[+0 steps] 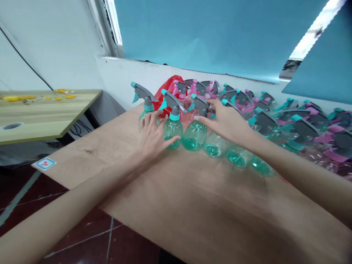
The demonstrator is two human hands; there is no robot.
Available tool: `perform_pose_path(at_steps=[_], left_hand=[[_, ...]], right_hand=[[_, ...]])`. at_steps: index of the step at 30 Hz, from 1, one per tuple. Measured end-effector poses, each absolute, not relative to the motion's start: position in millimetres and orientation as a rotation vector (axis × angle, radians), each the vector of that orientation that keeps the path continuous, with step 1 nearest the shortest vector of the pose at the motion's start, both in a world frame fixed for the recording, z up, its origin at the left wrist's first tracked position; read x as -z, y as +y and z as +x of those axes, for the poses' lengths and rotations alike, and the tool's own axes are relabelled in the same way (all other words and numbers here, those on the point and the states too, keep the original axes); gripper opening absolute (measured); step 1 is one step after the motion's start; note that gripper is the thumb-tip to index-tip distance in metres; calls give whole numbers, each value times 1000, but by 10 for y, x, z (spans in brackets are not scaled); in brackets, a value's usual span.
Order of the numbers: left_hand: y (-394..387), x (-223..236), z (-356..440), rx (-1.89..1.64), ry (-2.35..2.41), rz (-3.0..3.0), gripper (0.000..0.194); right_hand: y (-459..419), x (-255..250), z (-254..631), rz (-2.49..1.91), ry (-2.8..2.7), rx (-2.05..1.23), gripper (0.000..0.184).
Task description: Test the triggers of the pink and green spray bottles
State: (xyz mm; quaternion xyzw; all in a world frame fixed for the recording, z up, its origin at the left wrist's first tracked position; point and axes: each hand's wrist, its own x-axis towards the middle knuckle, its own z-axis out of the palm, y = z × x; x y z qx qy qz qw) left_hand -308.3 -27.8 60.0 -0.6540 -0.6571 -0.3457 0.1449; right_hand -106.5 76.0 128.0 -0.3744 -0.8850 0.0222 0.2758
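My left hand (154, 134) lies against the leftmost spray bottle (149, 108), its fingers apart and its thumb stretched across the front of a second spray bottle (173, 132). Both are clear green with a grey and teal trigger head. My right hand (222, 119) has its thumb and fingers about the neck and head of a third spray bottle (194, 135), which stands upright with green liquid in its base. Part of that grip is hidden behind the bottle's head. More green spray bottles (212, 145) continue the front row under my right forearm.
Behind the row stand many spray bottles with pink or teal parts (305, 126), and a red plastic bag (167, 88). They share a brown wooden table (176, 198). A light side table (41, 117) with small yellow pieces (16, 98) is at the left. A label (45, 163) marks the table corner.
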Motion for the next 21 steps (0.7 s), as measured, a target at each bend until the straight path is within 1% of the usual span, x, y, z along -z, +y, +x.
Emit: perform_pose_path(at_steps=[3, 5, 8, 10, 13, 16, 21], left_hand=[[-201, -588, -3135, 995, -1854, -1871, 74], [-142, -574, -3177, 917, -1805, -1848, 71], [-76, -555, -3216, 825, -1747, -1818, 68], [-55, -544, -3225, 815, -1735, -1810, 69], [-50, -528, -3229, 794, -1727, -1780, 70], [-71, -515, -3230, 758, -1744, -1770, 70], [-197, -521, -3182, 729, -1765, -1757, 79]], right_hand=[[820, -1262, -1072, -1006, -2384, -13, 57], [852, -1245, -1069, -1009, -2388, -9, 51], [877, -1224, -1060, -1035, -2393, -87, 42], [879, -1217, -1053, -1043, -2391, -152, 36], [873, -1213, -1041, -1008, -2390, -163, 28], [866, -1209, -1026, -981, -2394, -165, 27], [836, -1191, -1004, -890, -2388, -277, 27]])
